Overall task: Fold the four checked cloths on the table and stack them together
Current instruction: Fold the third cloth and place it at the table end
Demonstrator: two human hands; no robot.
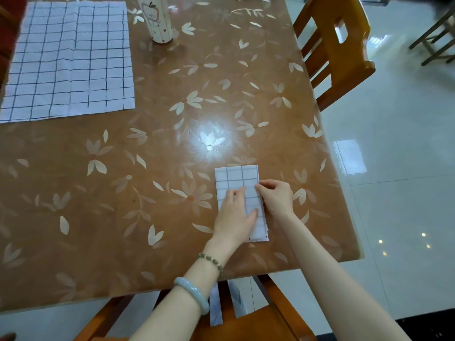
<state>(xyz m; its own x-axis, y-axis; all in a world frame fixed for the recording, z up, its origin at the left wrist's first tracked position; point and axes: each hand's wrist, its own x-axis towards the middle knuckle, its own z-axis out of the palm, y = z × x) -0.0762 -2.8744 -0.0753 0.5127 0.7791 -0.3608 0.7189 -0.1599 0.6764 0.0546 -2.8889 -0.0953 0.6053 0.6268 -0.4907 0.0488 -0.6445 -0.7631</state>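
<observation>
My left grip [235, 215] lies flat, fingers straight, pressing down on the folded cloth [234, 177]. My right grip [275, 195] curls just beside it, fingertips pinching the cloth's right edge. Both forearms [332, 279] reach in bare from below.

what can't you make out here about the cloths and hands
All in the head view:
1. Folded cloth: its layer count is hidden, as it is seen from above with the left hand flat on its middle.
2. Right hand: the hand itself hides whether its fingers pinch the cloth's edge or only touch it.
3. Unfolded cloth: its near left corner is cut off by the frame edge.
4. Cup: its top is cut off by the upper edge.
</observation>
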